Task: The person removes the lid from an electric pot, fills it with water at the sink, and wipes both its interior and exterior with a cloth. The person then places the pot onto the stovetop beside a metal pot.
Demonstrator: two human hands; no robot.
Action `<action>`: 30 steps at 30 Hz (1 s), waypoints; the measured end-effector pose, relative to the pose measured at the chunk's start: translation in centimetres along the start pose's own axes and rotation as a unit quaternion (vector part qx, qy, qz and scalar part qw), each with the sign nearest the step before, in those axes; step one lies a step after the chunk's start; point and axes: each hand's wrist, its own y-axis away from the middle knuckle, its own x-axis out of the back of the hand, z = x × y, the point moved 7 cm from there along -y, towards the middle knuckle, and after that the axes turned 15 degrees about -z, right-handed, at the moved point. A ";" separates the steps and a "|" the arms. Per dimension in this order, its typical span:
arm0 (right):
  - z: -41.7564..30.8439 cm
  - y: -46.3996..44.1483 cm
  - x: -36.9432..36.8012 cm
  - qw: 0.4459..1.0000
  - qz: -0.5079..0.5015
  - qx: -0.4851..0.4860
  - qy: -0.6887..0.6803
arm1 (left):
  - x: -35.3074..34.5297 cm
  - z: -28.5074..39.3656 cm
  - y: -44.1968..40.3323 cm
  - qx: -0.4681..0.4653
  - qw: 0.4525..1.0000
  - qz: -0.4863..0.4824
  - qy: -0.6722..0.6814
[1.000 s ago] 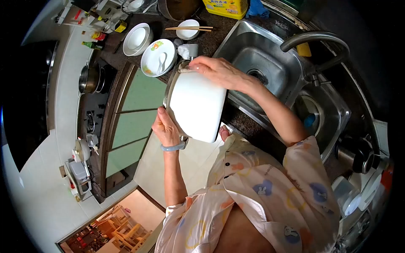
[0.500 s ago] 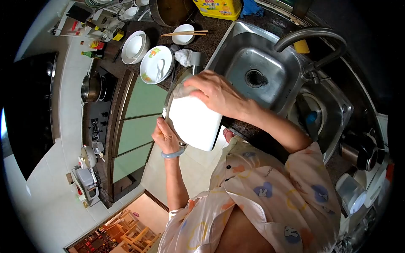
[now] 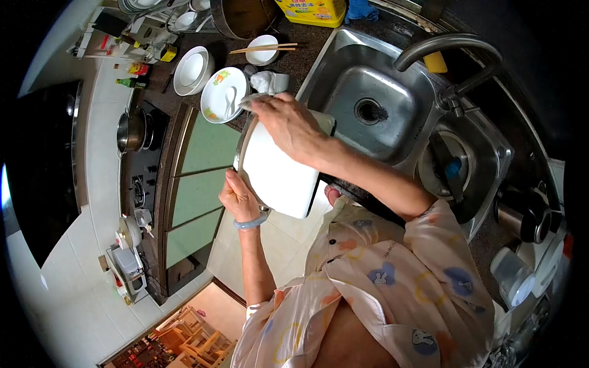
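Observation:
A white pot point(image 3: 276, 175) with a metal rim is held tilted on its side beside the counter. My left hand point(image 3: 240, 197), with a bracelet at the wrist, grips the pot near its rim. My right hand point(image 3: 287, 126) reaches over the upper side of the pot, its fingers closed on a greyish cloth point(image 3: 250, 101) at the rim. Just beyond the cloth stands a flowered plate point(image 3: 215, 92) with a white spoon point(image 3: 230, 101) in it.
The steel sink point(image 3: 377, 92) and its curved faucet point(image 3: 454, 43) are at the right. A smaller basin holds a pan point(image 3: 461, 152). Stacked bowls point(image 3: 201, 54), chopsticks point(image 3: 270, 48) on a small bowl and a yellow container point(image 3: 313, 11) stand at the back. A stove point(image 3: 156, 144) is left.
My right hand has moved up and left over the pot with the cloth, from its side to its rim. The pot has tilted slightly and sits a little lower than a second ago.

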 end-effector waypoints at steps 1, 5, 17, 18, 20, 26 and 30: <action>-0.6 0.6 0.0 1.000 -0.001 -0.003 -0.001 | 0.1 0.0 0.2 0.002 1.000 -0.003 -0.001; -5.4 3.9 1.8 0.997 -0.044 0.058 0.000 | -0.2 -0.1 -0.1 0.005 1.000 -0.009 -0.005; 5.3 8.1 2.2 0.921 -0.093 -0.194 -0.324 | 0.3 -1.0 0.2 -0.014 1.000 -0.004 -0.016; 7.7 7.9 1.2 0.893 -0.166 -0.260 -0.328 | 0.2 -0.9 0.2 -0.026 1.000 0.003 -0.014; 9.4 8.7 -0.7 0.856 -0.240 -0.318 -0.330 | 0.1 -0.2 0.1 -0.024 1.000 0.007 -0.019; 0.5 10.6 3.8 0.991 0.013 -0.014 -0.129 | 0.0 0.4 0.1 0.003 1.000 0.020 -0.012; -2.1 12.2 3.3 0.994 -0.039 0.025 -0.101 | 0.1 -0.4 0.0 -0.005 1.000 0.030 0.001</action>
